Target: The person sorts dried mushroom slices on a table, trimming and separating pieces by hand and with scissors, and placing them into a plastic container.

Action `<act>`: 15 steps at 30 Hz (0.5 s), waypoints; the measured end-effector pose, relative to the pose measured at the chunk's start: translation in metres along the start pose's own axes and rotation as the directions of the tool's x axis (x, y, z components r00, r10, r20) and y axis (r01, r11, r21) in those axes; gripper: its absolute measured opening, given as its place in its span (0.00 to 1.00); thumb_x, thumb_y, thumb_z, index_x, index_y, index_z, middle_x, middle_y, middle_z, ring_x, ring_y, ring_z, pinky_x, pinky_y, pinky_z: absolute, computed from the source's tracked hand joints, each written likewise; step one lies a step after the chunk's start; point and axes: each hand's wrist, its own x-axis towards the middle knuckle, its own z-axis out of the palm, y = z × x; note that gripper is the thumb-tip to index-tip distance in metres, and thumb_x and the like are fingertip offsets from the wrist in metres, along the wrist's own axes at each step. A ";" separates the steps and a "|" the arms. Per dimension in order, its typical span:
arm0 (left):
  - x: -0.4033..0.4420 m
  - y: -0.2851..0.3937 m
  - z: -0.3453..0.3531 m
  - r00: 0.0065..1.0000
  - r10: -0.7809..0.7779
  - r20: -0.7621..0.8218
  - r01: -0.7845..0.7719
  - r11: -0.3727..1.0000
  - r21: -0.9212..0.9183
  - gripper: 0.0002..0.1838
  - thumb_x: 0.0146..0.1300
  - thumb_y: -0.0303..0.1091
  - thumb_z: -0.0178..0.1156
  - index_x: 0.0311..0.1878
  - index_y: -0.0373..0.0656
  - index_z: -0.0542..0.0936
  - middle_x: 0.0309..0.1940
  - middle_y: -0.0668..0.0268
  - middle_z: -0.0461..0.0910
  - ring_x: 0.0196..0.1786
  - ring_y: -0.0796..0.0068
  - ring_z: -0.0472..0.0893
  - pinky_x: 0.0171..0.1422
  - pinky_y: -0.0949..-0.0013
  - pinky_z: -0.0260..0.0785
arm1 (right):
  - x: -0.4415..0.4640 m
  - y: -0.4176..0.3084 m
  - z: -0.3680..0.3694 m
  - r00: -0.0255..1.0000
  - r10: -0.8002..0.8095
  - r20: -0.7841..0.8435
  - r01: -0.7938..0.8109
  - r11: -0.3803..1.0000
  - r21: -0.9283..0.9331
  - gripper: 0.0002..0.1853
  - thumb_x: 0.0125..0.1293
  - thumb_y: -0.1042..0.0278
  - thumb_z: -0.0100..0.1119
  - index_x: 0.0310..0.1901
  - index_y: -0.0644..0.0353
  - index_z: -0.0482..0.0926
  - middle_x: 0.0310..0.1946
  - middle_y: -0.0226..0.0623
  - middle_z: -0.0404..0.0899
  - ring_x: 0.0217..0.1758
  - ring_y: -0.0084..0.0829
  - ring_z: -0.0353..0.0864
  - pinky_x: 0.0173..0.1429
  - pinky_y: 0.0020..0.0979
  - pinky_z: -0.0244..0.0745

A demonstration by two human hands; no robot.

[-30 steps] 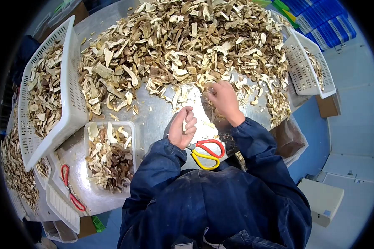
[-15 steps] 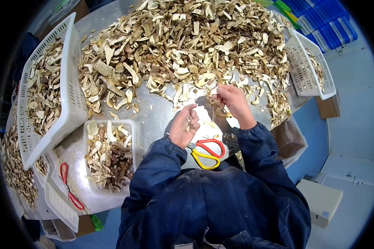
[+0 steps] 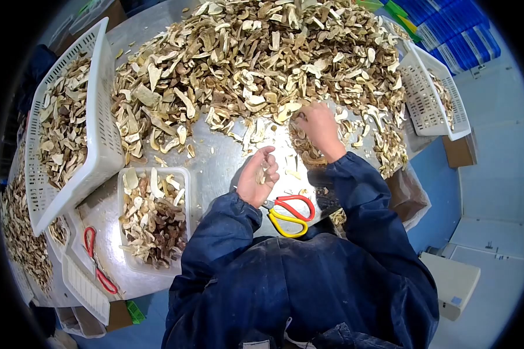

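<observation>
My left hand [image 3: 254, 180] is held palm up over the bare metal, its fingers curled round pale dried mushroom slices [image 3: 262, 174]. At the near edge of a large heap of dried mushroom slices [image 3: 273, 64], my right hand [image 3: 321, 131] reaches down with fingers bent together. Its fingertips are partly hidden, and what they pinch cannot be made out. Brown slices [image 3: 310, 156] lie just under that hand. Scissors with one red and one yellow handle [image 3: 288, 216] rest near my body, below the left hand.
A clear tub [image 3: 187, 232] of mushroom pieces stands left, beside red-handled scissors [image 3: 91, 244]. White slotted baskets with slices stand at far left [image 3: 106, 110] and right [image 3: 410, 87]. The metal table [image 3: 209, 151] carries scattered crumbs. A lined bin [image 3: 410, 200] sits below the right edge.
My right hand has moved forward and slightly left, from above the bare metal to the heap's edge. The left hand has stayed almost still, with the slices in it.
</observation>
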 end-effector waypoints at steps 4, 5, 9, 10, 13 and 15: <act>-0.001 0.001 0.001 1.000 0.001 -0.001 -0.001 1.000 -0.004 0.13 0.68 0.36 0.50 0.52 0.42 0.68 0.30 0.73 0.64 0.30 0.81 0.63 0.34 0.78 0.58 | 0.003 -0.008 0.012 0.999 -0.007 -0.041 0.003 0.995 -0.100 0.10 0.50 0.61 0.64 0.23 0.59 0.81 0.30 0.39 0.77 0.44 0.38 0.73 0.48 0.35 0.67; -0.001 0.001 0.000 1.000 0.001 0.004 -0.001 1.000 -0.009 0.13 0.68 0.36 0.50 0.52 0.42 0.68 0.30 0.73 0.64 0.30 0.81 0.63 0.34 0.78 0.58 | 0.004 -0.007 0.013 1.000 -0.022 -0.018 0.020 0.993 -0.116 0.10 0.50 0.61 0.64 0.24 0.59 0.81 0.30 0.39 0.77 0.44 0.38 0.73 0.47 0.36 0.68; -0.001 0.000 -0.001 1.000 -0.001 0.018 0.001 1.000 -0.022 0.13 0.68 0.36 0.50 0.52 0.42 0.68 0.30 0.72 0.64 0.30 0.81 0.63 0.34 0.78 0.58 | -0.003 0.007 0.015 0.999 0.010 0.037 -0.013 0.996 0.088 0.10 0.52 0.63 0.61 0.27 0.62 0.82 0.28 0.39 0.78 0.39 0.40 0.75 0.43 0.35 0.69; -0.001 0.000 -0.001 1.000 -0.002 0.014 0.003 1.000 -0.020 0.13 0.68 0.36 0.50 0.52 0.42 0.68 0.30 0.72 0.64 0.30 0.81 0.63 0.34 0.78 0.58 | -0.006 0.010 0.013 0.998 0.040 0.047 -0.049 0.978 0.204 0.10 0.53 0.63 0.60 0.28 0.63 0.82 0.28 0.39 0.78 0.37 0.41 0.76 0.41 0.35 0.70; 0.000 0.000 -0.001 1.000 -0.002 0.003 0.002 1.000 -0.010 0.13 0.69 0.36 0.50 0.52 0.42 0.68 0.30 0.73 0.64 0.30 0.81 0.62 0.34 0.77 0.58 | -0.006 0.010 -0.006 0.923 0.198 0.330 -0.347 0.797 0.495 0.10 0.56 0.66 0.57 0.31 0.65 0.80 0.25 0.39 0.79 0.29 0.36 0.77 0.35 0.32 0.70; 0.000 0.000 0.000 1.000 0.001 -0.006 -0.001 1.000 -0.004 0.12 0.69 0.36 0.50 0.51 0.42 0.68 0.29 0.73 0.63 0.30 0.81 0.61 0.33 0.77 0.57 | -0.009 0.012 -0.010 0.893 0.187 0.410 -0.410 0.716 0.565 0.10 0.57 0.66 0.56 0.31 0.66 0.79 0.23 0.38 0.79 0.26 0.31 0.76 0.34 0.30 0.69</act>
